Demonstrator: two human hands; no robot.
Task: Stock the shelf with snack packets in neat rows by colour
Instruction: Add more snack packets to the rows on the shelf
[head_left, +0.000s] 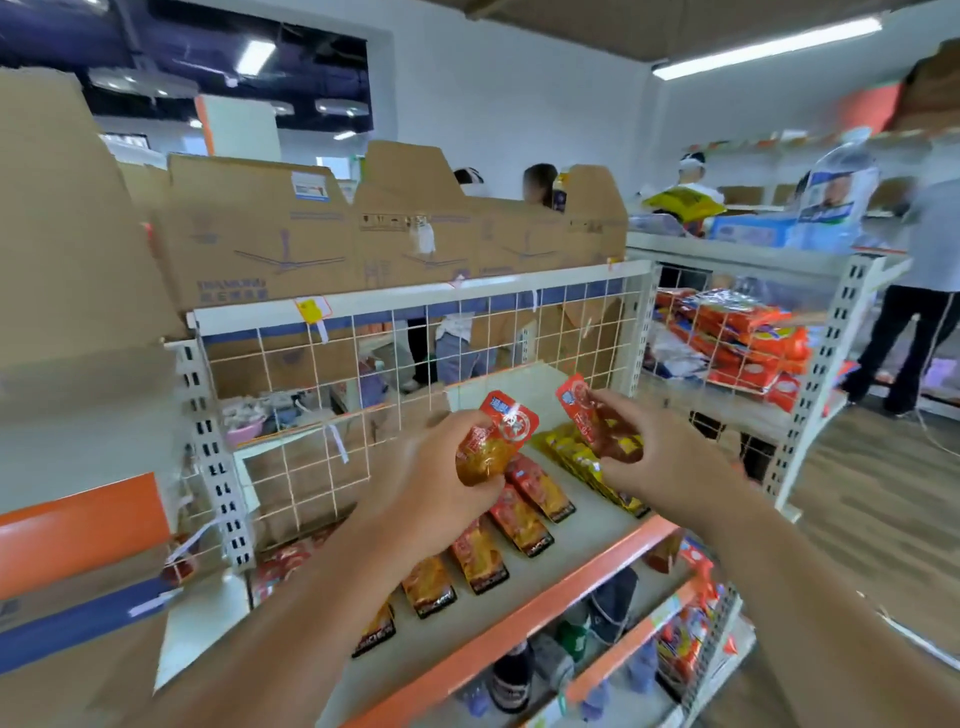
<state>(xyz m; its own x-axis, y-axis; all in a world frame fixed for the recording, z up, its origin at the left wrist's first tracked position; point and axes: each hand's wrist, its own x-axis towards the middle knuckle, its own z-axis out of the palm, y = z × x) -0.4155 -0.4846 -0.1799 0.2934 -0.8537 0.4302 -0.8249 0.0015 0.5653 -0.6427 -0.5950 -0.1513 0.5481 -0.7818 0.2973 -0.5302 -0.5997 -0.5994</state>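
My left hand (431, 483) grips a red and orange snack packet (496, 439) above the white shelf (587, 525) with the orange front lip. My right hand (660, 462) grips another red packet (592, 421), held upright a little to the right. Beneath them a row of red-orange packets (519, 519) lies on the shelf, running from back right to front left. A row of yellow packets (587, 462) lies beside it on the right, partly hidden by my right hand.
A white wire grid (415, 353) backs the shelf, with cardboard boxes (291, 234) on top. Lower shelves hold bottles (511, 675) and red packets (685, 639). A neighbouring rack holds orange bags (748, 343). Several people stand behind and at the right.
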